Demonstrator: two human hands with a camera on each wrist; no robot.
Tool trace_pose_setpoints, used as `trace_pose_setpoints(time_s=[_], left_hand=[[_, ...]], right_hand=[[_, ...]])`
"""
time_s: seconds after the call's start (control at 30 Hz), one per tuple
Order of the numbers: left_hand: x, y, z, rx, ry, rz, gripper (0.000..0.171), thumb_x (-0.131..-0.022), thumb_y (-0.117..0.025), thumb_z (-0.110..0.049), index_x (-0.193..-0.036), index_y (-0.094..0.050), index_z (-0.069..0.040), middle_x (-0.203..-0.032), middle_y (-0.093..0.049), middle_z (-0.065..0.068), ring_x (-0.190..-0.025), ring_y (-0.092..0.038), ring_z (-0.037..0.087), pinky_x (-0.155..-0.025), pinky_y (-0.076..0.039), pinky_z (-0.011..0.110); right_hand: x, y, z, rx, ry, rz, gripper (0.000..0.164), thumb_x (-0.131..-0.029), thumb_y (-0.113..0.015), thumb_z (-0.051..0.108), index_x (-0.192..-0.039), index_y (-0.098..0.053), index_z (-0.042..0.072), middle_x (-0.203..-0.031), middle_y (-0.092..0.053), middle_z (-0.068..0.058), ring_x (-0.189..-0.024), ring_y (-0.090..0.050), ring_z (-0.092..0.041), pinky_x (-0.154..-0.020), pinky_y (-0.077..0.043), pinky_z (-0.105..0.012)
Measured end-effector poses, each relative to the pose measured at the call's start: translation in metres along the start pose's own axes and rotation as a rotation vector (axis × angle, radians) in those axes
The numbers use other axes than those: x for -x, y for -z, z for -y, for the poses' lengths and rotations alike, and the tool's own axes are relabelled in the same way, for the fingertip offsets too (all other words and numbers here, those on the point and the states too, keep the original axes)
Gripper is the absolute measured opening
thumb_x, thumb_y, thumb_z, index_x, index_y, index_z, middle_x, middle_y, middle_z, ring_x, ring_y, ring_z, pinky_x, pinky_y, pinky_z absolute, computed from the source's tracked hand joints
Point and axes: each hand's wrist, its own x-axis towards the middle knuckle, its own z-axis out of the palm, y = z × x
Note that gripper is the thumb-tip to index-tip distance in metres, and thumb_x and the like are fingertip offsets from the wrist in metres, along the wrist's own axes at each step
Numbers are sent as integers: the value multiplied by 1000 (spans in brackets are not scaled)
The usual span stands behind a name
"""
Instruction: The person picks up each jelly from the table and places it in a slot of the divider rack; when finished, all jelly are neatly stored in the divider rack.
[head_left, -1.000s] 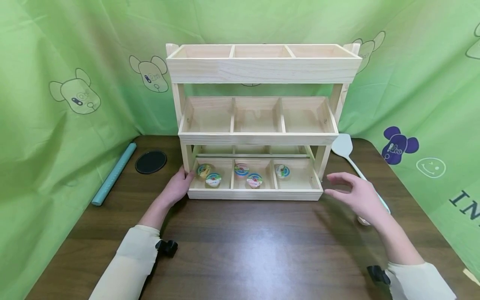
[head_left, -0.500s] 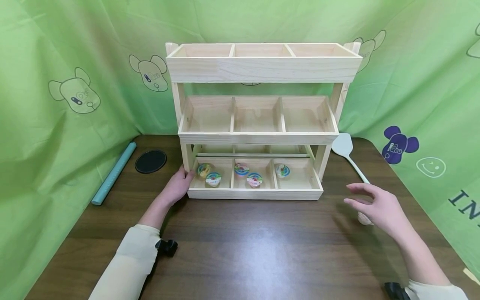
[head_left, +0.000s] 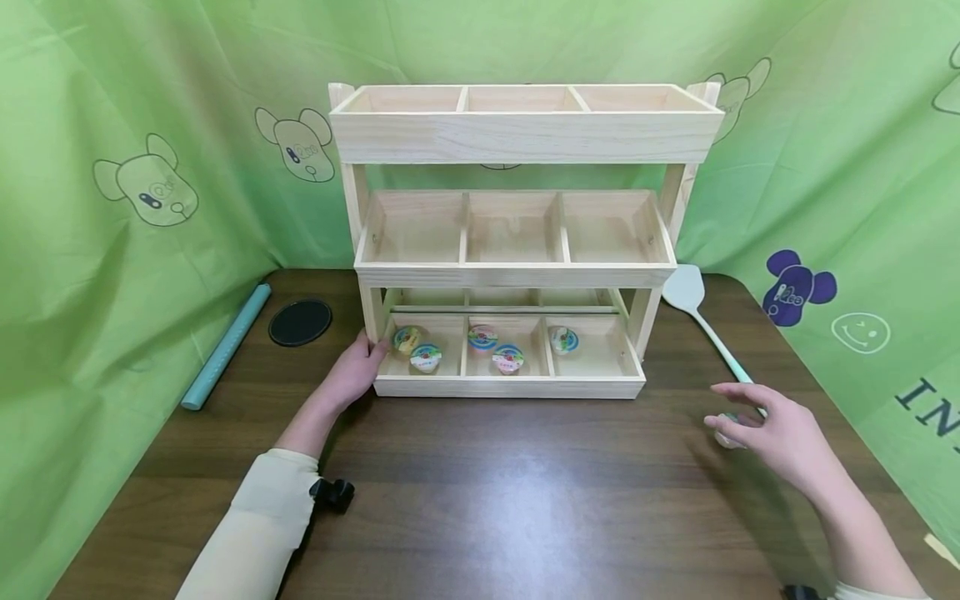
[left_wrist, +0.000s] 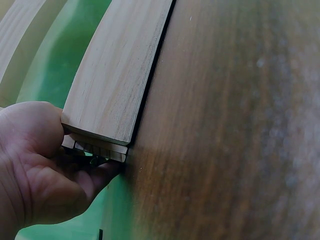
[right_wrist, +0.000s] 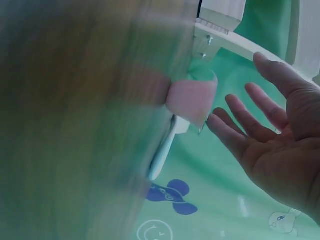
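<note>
A three-tier wooden rack (head_left: 517,271) stands upright at the back of the table. My left hand (head_left: 352,371) holds the left end of its bottom tray; in the left wrist view the thumb lies at the tray's corner (left_wrist: 100,115) with fingers curled beneath. Small jelly cups with printed lids sit in that tray: two in the left compartment (head_left: 426,358), two in the middle (head_left: 508,359), one at right (head_left: 564,340). On the table at right, a pink jelly cup (right_wrist: 192,100) stands just by my right hand (head_left: 780,433), whose fingers are spread apart and hold nothing.
A white spatula (head_left: 684,288) with a pale blue handle lies right of the rack, its handle running under my right hand. On the left are a black round disc (head_left: 300,322) and a light blue rod (head_left: 227,346). Green cloth (head_left: 187,67) surrounds the table.
My right hand has moved away from the tray's right end, rightward and toward me, to the lone jelly cup. My left hand has stayed at the rack.
</note>
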Motion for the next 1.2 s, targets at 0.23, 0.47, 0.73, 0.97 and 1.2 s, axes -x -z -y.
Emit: trace_pose_setpoints(time_s=[0.23, 0.47, 0.73, 0.97, 1.2], left_hand=[[0, -1, 1, -9, -11, -8, 57, -111, -34, -27, -155, -20, 6, -152, -36, 34, -142, -33, 43, -116, -25, 56], [0, 0, 1, -12, -3, -12, 57, -111, -34, -28, -155, -21, 5, -152, -37, 33, -142, -34, 43, -116, -25, 56], [-1, 0, 2, -14, 7, 2, 59, -111, -34, -30, -157, -17, 3, -154, -34, 32, -144, -31, 42, -117, -24, 56], [0, 0, 0, -9, 11, 9, 60, -111, -33, -30, -158, -15, 4, -155, -32, 33, -144, -30, 42, -117, -23, 56], [0, -1, 0, 3, 12, 10, 60, -111, -34, -30, -158, -16, 3, -156, -32, 32, -144, -30, 42, -117, -23, 56]], right_hand=[[3, 0, -5, 24, 8, 57, 52, -83, -85, 30, -125, -67, 5, -118, -66, -25, -108, -60, -41, -80, -43, -47], [2, 2, -12, 68, 6, 119, 54, -81, -86, 27, -124, -67, 1, -116, -65, -29, -104, -58, -46, -77, -44, -53], [-2, 6, -17, 93, -77, 209, 59, -82, -85, 34, -121, -65, -6, -100, -71, -25, -93, -64, -41, -72, -47, -44], [-3, 5, -15, 92, -91, 205, 57, -82, -85, 36, -117, -68, -6, -92, -72, -15, -85, -62, -26, -68, -46, -38], [-7, -1, -8, 103, -55, 153, 53, -80, -86, 35, -114, -71, -3, -98, -70, -22, -89, -62, -34, -69, -46, -40]])
